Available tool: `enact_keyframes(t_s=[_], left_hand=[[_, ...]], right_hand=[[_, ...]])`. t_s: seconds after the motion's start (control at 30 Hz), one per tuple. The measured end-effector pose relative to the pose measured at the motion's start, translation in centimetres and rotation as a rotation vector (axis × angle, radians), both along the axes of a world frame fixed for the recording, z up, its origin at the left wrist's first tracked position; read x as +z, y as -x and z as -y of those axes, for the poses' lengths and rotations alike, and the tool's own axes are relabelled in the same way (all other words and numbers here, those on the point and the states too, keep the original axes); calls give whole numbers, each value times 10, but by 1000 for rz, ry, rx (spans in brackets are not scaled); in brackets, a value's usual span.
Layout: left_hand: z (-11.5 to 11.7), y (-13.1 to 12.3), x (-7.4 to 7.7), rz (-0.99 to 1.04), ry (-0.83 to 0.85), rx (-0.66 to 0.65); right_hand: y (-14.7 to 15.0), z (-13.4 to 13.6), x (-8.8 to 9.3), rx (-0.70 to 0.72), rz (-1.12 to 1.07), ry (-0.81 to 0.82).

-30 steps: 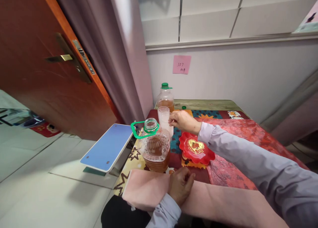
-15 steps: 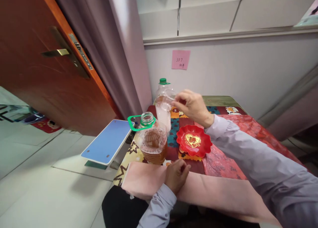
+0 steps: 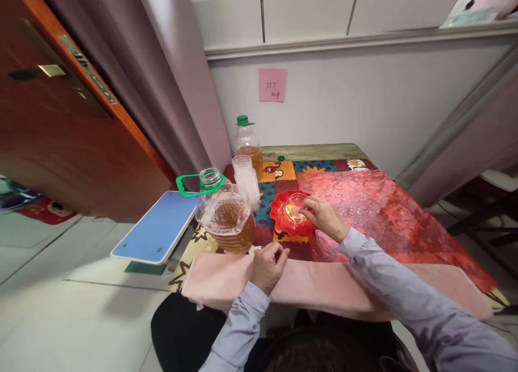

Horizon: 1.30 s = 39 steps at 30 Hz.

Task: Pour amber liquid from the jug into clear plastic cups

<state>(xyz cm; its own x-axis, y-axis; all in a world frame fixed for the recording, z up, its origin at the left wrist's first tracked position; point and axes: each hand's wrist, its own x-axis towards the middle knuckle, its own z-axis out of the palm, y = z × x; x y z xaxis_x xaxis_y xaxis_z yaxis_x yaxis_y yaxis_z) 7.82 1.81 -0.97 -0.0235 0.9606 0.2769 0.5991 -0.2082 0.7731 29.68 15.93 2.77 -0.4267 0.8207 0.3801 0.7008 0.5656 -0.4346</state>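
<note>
My right hand [image 3: 321, 212] pinches a clear plastic cup [image 3: 297, 205], partly hidden and hard to see, over the scalloped red dish [image 3: 279, 223] with its gold heart print. Resting on the pink cloth [image 3: 324, 280] at the table's near edge, my left hand [image 3: 269, 264] is loosely closed with nothing visible in it. Just left of that hand stands a large uncapped bottle [image 3: 232, 221] of foamy amber liquid with a green handle ring [image 3: 188, 186]. Behind it rises a stack of clear cups [image 3: 247, 186].
A second amber bottle [image 3: 249, 145] with a green cap stands at the back, a loose green cap [image 3: 281, 158] near it. Red plastic sheeting [image 3: 364, 215] covers the table's right side. A blue-topped stool [image 3: 157, 226] stands left, beyond it a brown door [image 3: 60, 129].
My right hand has moved from the cup stack toward me, carrying a clear cup down to the red dish. My left hand stays on the cloth; the view has shifted right.
</note>
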Motion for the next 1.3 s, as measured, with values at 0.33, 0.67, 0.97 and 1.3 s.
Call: enact_keyframes(t_s=[0.33,0.67,0.97,1.3], left_hand=[[-1,-1,-4,149,33,131],[-64,-18,-19,483,171,378],[-56,-44,-20,588,142,403],[-30,-56,-18,534,82,397]], right_hand=[[-26,14,-7,-67,-166,-78],[-25,24,-52,-558,-213,74],[-25,17,-59,-492,-320,133],[-27,17,-58,-479,-329,143]])
